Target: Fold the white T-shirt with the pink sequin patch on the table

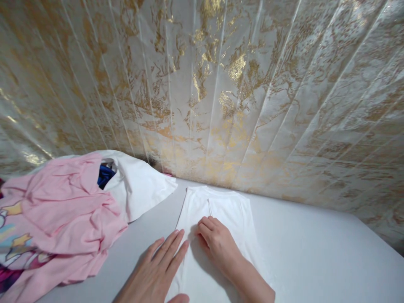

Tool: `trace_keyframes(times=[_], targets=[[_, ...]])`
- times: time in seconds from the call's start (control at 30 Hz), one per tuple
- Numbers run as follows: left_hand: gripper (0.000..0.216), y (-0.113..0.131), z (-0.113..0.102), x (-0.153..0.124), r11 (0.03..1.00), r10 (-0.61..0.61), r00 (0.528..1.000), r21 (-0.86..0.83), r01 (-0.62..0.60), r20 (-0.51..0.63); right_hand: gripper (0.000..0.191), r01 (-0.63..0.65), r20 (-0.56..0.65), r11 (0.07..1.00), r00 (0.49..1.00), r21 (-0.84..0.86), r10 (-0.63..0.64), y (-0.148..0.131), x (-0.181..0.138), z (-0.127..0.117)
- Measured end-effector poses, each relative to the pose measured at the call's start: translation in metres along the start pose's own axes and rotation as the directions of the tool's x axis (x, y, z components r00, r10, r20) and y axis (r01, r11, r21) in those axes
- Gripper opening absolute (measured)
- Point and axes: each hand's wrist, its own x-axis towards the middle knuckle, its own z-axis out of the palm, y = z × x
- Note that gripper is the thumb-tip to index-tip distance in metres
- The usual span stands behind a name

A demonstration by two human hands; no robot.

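A white shirt (pixel 233 219) lies spread on the pale surface in front of me, its neckline toward the wall. My left hand (pixel 160 263) rests open over its left edge, palm down with the fingers stretched out. On the middle of the shirt, my right hand (pixel 217 242) has its fingers curled and pressed together on the cloth. A narrow crease or slit runs up from those fingertips toward the neckline. The fingertips themselves are partly hidden, and the shirt's lower end runs out of view beneath my arms.
To the left is a heap with a pink printed top (pixel 69 202), a white garment (pixel 142 185) and some dark blue cloth (pixel 105 176). A grey and gold patterned wall covering (pixel 202 105) rises behind the pale surface (pixel 315 252), which extends to the right.
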Motion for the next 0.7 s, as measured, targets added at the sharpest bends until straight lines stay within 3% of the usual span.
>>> trace_keyframes(times=[0.13,0.27,0.4,0.5,0.57,0.7], targets=[[0.075,-0.005,0.001,-0.001,0.998,0.044,0.998,0.041,-0.042,-0.055,0.022,-0.021,-0.014,0.999,1.0,0.042,0.022,0.0,0.0,-0.001],[0.064,-0.007,-0.011,0.005,0.996,0.083,0.989,0.052,-0.077,-0.124,0.026,-0.079,-0.05,0.963,0.994,0.257,0.095,0.001,-0.005,-0.008],[0.062,-0.005,-0.016,0.014,0.999,0.032,0.998,0.017,-0.031,-0.058,0.035,-0.156,-0.145,0.894,0.961,0.421,0.236,0.007,-0.011,-0.013],[0.071,-0.002,-0.011,0.021,0.998,0.057,0.998,-0.023,-0.057,-0.021,0.032,-0.177,-0.103,0.918,0.969,0.354,0.226,0.009,-0.011,-0.014],[0.059,-0.001,-0.011,0.029,0.996,0.055,0.998,-0.073,-0.055,-0.003,0.029,-0.168,-0.051,0.943,0.98,0.286,0.19,0.008,-0.01,-0.014],[0.018,0.003,-0.027,0.056,0.978,-0.101,0.991,-0.172,0.114,0.085,0.032,-0.189,-0.018,0.938,0.979,0.291,0.202,0.007,-0.008,-0.013]])
